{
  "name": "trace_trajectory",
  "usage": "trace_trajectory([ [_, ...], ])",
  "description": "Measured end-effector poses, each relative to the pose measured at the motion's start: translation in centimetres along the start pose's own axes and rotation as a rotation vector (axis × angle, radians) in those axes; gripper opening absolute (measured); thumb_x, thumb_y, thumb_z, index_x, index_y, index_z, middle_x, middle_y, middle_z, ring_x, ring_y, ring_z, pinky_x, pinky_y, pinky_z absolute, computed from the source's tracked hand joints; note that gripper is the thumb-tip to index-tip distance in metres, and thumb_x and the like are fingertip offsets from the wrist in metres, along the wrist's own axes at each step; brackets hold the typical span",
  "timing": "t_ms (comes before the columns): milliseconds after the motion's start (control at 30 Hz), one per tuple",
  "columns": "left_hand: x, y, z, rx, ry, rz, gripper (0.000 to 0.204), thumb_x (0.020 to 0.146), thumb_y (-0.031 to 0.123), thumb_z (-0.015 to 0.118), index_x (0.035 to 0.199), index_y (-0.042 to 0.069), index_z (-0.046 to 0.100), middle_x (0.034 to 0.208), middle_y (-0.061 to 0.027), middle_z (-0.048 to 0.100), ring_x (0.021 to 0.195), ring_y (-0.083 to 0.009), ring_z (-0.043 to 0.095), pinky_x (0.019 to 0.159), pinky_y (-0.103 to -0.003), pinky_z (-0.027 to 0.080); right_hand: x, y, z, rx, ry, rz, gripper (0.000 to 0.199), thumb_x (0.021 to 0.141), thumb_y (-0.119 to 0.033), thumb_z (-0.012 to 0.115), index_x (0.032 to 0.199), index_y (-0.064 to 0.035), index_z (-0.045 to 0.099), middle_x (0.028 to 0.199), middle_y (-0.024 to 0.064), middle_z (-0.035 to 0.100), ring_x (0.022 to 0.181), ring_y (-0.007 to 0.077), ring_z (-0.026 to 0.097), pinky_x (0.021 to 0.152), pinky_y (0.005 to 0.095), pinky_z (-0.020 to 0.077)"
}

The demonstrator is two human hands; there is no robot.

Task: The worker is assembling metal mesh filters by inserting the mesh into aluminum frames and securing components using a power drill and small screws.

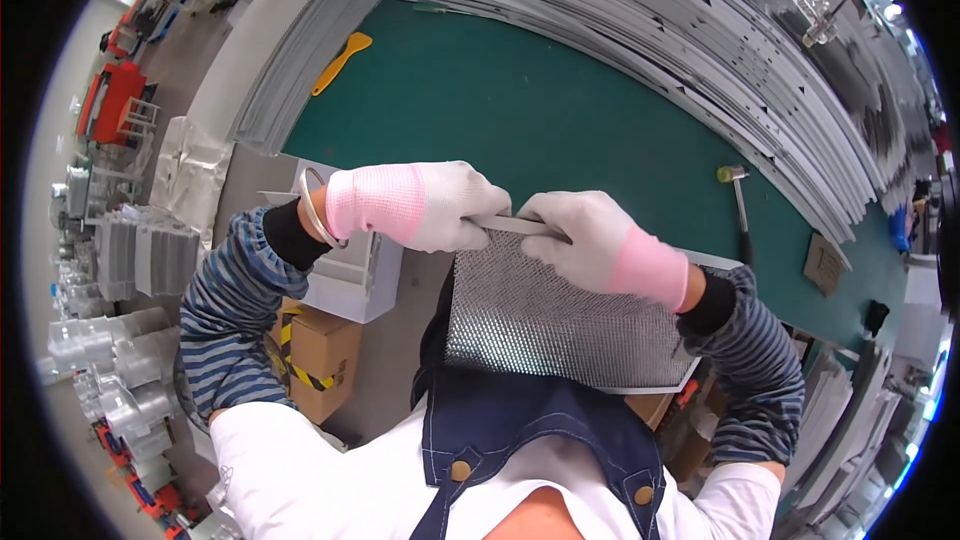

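Both my hands wear white gloves with pink cuffs and meet in front of my chest. My left hand [432, 206] pinches one end of a thin grey strip [515, 226]. Close beside it, my right hand [592, 242] has its fingers closed round the strip's other end. Just below the hands, a silvery mesh panel [555, 315] with a pale edge lies tilted between my body and the table's near edge. Whether the strip is joined to the panel is hidden by my fingers.
The green table [470, 90] carries long stacked grey profiles [640, 10] along its far side. A yellow scraper [342, 62] lies at left, a hammer [738, 205] at right. Below my left arm stand a white box [350, 290] and a cardboard carton [322, 360].
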State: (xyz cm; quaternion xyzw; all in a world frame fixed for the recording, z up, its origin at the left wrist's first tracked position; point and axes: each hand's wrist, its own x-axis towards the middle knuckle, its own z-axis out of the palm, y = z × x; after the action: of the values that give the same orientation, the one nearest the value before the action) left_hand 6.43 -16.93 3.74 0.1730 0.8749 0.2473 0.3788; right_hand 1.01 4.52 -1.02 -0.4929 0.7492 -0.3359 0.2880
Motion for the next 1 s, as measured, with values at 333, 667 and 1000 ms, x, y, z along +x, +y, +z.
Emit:
trace_trajectory([
  [333, 2.3, -4.7, 2.9, -0.069, 0.196, 0.144, 0.025, 0.085, 0.019, 0.061, 0.101, 0.0, 0.065, 0.073, -0.0155, 0.062, 0.069, -0.0273, 0.064, 0.066, -0.035, 0.05, -0.4, 2.8, 2.3, -0.112, 0.149, -0.001, 0.029, 0.085, -0.016, 0.063, 0.112, -0.0056, 0.061, 0.084, 0.0156, 0.064, 0.075, 0.0329, 0.064, 0.068, 0.0384, 0.0517],
  [667, 2.6, -20.1, -3.9, 0.47, 1.134, -0.701, 0.031, 0.085, 0.031, 0.061, 0.104, 0.008, 0.069, 0.104, -0.016, 0.065, 0.105, -0.0299, 0.061, 0.087, -0.041, 0.052, -5.8, 6.8, 2.6, -0.326, 0.398, 0.224, 0.032, 0.076, -0.013, 0.069, 0.106, -0.0032, 0.065, 0.099, 0.0136, 0.056, 0.092, 0.0337, 0.056, 0.083, 0.0422, 0.0446],
  [1000, 2.6, -25.8, -4.3, 0.543, 0.889, -0.923, 0.023, 0.087, 0.013, 0.052, 0.101, 0.006, 0.069, 0.103, -0.0195, 0.068, 0.096, -0.0371, 0.066, 0.08, -0.048, 0.054, -5.5, 9.8, -3.1, 0.097, 0.234, 0.185, 0.026, 0.086, -0.012, 0.058, 0.106, 0.0033, 0.066, 0.09, 0.0223, 0.066, 0.082, 0.0351, 0.063, 0.075, 0.0403, 0.0502],
])
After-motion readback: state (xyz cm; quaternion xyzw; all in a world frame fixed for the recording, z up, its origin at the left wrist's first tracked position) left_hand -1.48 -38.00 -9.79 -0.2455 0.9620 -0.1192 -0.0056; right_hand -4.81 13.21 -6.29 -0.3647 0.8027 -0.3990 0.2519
